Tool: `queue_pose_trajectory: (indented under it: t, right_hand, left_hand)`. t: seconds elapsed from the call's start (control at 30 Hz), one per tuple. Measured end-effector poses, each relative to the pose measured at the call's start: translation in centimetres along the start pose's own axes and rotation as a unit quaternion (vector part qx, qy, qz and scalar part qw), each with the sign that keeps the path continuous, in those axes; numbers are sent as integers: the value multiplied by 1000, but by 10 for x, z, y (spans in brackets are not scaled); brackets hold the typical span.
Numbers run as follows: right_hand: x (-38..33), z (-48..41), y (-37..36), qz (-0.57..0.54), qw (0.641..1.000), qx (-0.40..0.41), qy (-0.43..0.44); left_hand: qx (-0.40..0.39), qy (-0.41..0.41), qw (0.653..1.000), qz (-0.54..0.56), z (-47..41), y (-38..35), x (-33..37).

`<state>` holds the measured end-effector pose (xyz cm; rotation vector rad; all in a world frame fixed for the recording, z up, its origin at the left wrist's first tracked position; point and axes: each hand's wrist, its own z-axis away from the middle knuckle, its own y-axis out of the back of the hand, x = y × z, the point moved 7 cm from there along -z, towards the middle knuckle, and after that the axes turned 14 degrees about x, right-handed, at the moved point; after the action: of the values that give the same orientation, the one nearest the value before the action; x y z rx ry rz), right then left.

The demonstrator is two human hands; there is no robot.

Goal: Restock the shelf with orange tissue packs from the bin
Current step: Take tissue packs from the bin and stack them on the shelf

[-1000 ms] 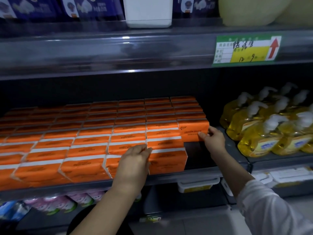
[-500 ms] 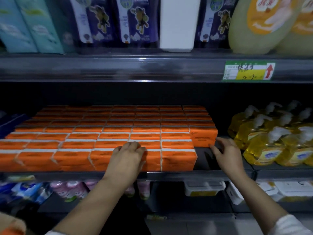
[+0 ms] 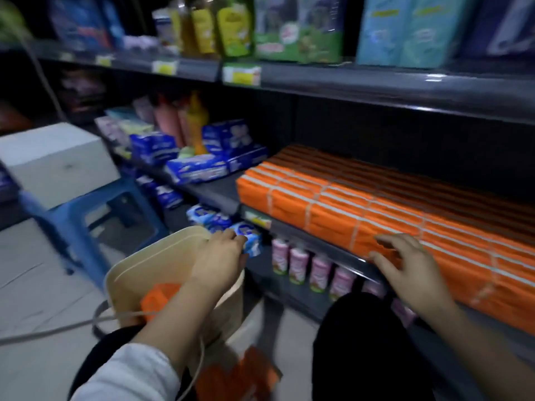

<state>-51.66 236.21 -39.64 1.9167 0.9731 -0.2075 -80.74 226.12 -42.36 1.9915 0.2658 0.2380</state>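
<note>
Now back to the bin for another pack.
The left hand [image 3: 220, 261] has left the shelf front, where it pressed the rows a moment ago, and hangs over the cream plastic bin [image 3: 130, 261], grip released and empty; one orange tissue pack [image 3: 157, 296] lies inside the bin beneath it. Right of the bin, the right hand [image 3: 405, 267] rests spread-fingered, grip released, against the stacked orange packs [image 3: 376, 204] on the dark metal shelf [image 3: 312, 235] beyond. Squaring looks finished; fetching comes next.

Single head view, close, tilted down along shelf [image 3: 318, 237], over bin [image 3: 136, 256].
</note>
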Motion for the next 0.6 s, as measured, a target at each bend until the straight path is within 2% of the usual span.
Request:
queue_pose_trajectory:
  t: [0.13,0.23,0.6]
  right_hand:
    - [-70,-1,-78,-46,995,-71,55]
    - [-107,-1,-135,-68,988,-121,73]
    - [-160,0,-346,-30,940,-317,125]
  left_hand:
    - [-5,104,995,-8,36,-1,-100]
    - [8,143,989,-29,54,-8,-150]
    - [5,242,970,19,65,-58,-237]
